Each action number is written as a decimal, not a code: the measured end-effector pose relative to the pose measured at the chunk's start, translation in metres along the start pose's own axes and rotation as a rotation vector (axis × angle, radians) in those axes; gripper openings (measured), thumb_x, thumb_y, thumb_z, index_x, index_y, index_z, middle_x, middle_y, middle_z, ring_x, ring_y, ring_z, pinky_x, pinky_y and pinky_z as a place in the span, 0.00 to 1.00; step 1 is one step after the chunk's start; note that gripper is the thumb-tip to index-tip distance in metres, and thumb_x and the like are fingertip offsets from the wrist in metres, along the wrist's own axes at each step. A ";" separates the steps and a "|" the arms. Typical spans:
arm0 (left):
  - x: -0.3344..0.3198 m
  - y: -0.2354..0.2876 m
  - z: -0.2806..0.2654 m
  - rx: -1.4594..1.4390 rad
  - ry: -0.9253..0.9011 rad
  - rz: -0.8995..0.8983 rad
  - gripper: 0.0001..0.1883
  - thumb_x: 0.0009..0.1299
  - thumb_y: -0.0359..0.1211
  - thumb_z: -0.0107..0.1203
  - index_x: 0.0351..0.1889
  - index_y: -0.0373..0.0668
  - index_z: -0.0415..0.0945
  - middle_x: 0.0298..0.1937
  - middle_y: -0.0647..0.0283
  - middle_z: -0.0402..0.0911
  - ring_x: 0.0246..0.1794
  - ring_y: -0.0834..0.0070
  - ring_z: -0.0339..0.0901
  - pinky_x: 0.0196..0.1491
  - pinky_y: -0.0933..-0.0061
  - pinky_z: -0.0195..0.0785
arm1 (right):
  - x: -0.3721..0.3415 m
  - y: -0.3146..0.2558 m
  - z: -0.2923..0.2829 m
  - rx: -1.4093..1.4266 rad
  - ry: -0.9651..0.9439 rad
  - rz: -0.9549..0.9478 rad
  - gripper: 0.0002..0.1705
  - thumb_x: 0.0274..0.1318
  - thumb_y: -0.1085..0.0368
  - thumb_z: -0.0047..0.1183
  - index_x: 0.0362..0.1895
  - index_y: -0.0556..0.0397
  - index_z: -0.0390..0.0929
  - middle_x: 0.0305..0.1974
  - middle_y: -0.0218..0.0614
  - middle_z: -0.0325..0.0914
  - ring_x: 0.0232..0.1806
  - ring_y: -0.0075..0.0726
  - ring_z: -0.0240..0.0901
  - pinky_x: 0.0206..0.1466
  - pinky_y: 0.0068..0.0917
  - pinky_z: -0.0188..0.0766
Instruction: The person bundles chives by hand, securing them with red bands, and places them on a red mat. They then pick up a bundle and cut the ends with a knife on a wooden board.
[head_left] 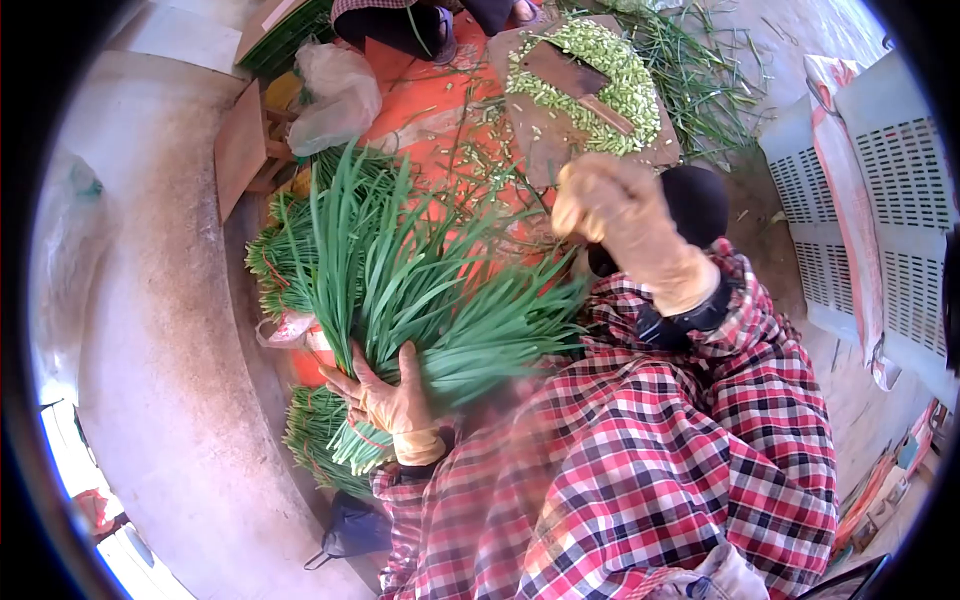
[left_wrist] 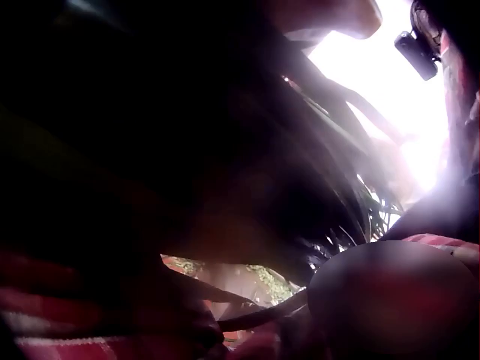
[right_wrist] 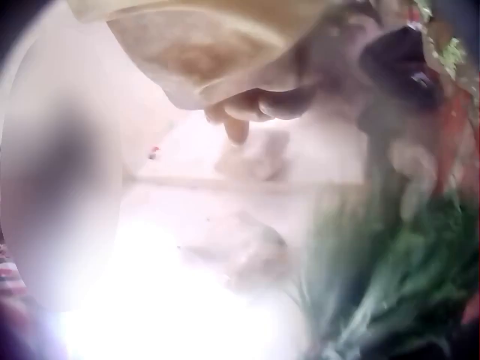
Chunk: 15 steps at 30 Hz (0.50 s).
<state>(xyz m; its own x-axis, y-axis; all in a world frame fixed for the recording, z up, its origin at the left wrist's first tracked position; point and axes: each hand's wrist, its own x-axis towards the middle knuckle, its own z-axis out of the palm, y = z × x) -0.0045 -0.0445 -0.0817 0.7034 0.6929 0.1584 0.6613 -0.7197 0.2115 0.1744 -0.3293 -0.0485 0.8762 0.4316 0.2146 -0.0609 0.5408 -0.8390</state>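
My gloved left hand (head_left: 395,405) holds a bundle of garlic chives (head_left: 390,290) near its pale stem ends, thumb and fingers spread about the stems. The long green leaves fan upward and to the right across my lap. My right hand (head_left: 625,225), in a tan glove and blurred, is raised to the right of the leaves with its fingers loosely bent. Nothing shows in it. In the right wrist view, bare fingertips (right_wrist: 247,112) hang below the glove. The left wrist view is mostly dark.
Chopped green pieces (head_left: 635,75) and a cleaver (head_left: 575,80) lie on a cutting board (head_left: 535,150) ahead. More tied chive bundles (head_left: 275,250) lie at the left by a low ledge (head_left: 170,250). Plastic crates (head_left: 890,190) stand at the right. Another person's foot (head_left: 445,35) is beyond.
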 end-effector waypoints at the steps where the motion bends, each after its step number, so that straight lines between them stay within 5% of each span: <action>1: 0.001 0.001 -0.001 0.002 -0.005 0.010 0.42 0.54 0.62 0.59 0.67 0.58 0.64 0.76 0.51 0.39 0.75 0.50 0.37 0.68 0.42 0.32 | 0.006 -0.015 0.012 0.000 -0.009 0.002 0.03 0.60 0.69 0.53 0.35 0.55 0.76 0.29 0.27 0.77 0.28 0.22 0.69 0.32 0.27 0.68; 3: 0.000 0.004 0.001 0.013 0.003 0.014 0.42 0.53 0.60 0.61 0.66 0.58 0.66 0.76 0.51 0.39 0.76 0.51 0.37 0.67 0.38 0.32 | 0.017 -0.033 0.040 -0.487 0.071 -0.017 0.08 0.61 0.64 0.53 0.37 0.55 0.75 0.27 0.32 0.75 0.25 0.29 0.72 0.29 0.31 0.70; 4: 0.001 0.009 -0.001 0.023 0.000 0.015 0.42 0.52 0.60 0.62 0.65 0.57 0.66 0.76 0.51 0.39 0.76 0.51 0.37 0.67 0.37 0.32 | 0.023 -0.021 0.040 -0.486 0.070 -0.021 0.08 0.61 0.64 0.53 0.37 0.55 0.75 0.27 0.32 0.75 0.25 0.29 0.72 0.29 0.31 0.70; 6: 0.000 0.013 -0.001 0.011 0.002 0.013 0.42 0.52 0.59 0.62 0.65 0.57 0.67 0.76 0.51 0.39 0.76 0.51 0.37 0.67 0.37 0.32 | 0.039 0.007 0.041 -1.461 -0.207 -0.685 0.11 0.59 0.61 0.54 0.39 0.55 0.76 0.25 0.36 0.72 0.24 0.37 0.73 0.25 0.35 0.71; 7: 0.000 0.015 -0.002 0.002 0.000 0.009 0.41 0.51 0.58 0.63 0.64 0.57 0.67 0.76 0.52 0.39 0.76 0.51 0.36 0.67 0.36 0.31 | 0.042 0.004 0.049 -1.441 -0.286 -0.559 0.13 0.59 0.57 0.51 0.38 0.54 0.75 0.23 0.39 0.71 0.25 0.46 0.74 0.26 0.40 0.71; 8: -0.001 0.016 -0.002 0.000 0.007 0.001 0.41 0.51 0.58 0.63 0.64 0.57 0.67 0.76 0.52 0.39 0.76 0.51 0.36 0.67 0.36 0.31 | 0.045 0.010 0.060 -1.582 -0.381 -0.498 0.17 0.59 0.54 0.50 0.28 0.54 0.75 0.17 0.36 0.67 0.21 0.42 0.72 0.22 0.37 0.67; 10: -0.003 0.017 -0.004 0.039 0.003 0.023 0.40 0.51 0.57 0.63 0.63 0.56 0.68 0.77 0.53 0.39 0.76 0.52 0.35 0.68 0.36 0.30 | 0.048 0.047 0.071 -2.004 -0.388 -0.616 0.16 0.51 0.55 0.53 0.43 0.44 0.79 0.18 0.29 0.67 0.18 0.31 0.67 0.18 0.28 0.63; 11: -0.005 0.022 -0.007 0.025 -0.002 0.004 0.40 0.51 0.57 0.63 0.63 0.54 0.69 0.77 0.54 0.39 0.76 0.52 0.34 0.68 0.35 0.29 | 0.049 0.045 0.075 -1.996 -0.391 -0.625 0.16 0.51 0.55 0.53 0.43 0.44 0.79 0.18 0.29 0.67 0.18 0.31 0.67 0.18 0.28 0.63; 13: -0.005 0.021 -0.006 0.031 0.003 0.003 0.40 0.51 0.57 0.64 0.63 0.54 0.69 0.77 0.54 0.39 0.76 0.51 0.34 0.68 0.36 0.29 | 0.049 0.037 0.081 -2.040 -0.538 -0.823 0.06 0.48 0.59 0.52 0.28 0.45 0.78 0.16 0.30 0.67 0.17 0.34 0.67 0.18 0.30 0.62; 15: -0.004 0.018 -0.002 0.024 0.001 0.013 0.41 0.52 0.57 0.63 0.63 0.54 0.68 0.76 0.52 0.38 0.76 0.50 0.34 0.69 0.37 0.28 | 0.049 0.056 0.075 -1.915 -0.584 -0.805 0.06 0.47 0.60 0.52 0.24 0.46 0.75 0.16 0.31 0.66 0.19 0.34 0.68 0.20 0.31 0.64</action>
<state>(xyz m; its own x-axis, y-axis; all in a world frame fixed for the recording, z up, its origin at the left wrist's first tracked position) 0.0039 -0.0605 -0.0770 0.7116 0.6835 0.1623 0.6582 -0.7295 0.1861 0.1785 -0.2239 -0.0471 0.2297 0.8571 0.4611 0.9042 -0.3632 0.2248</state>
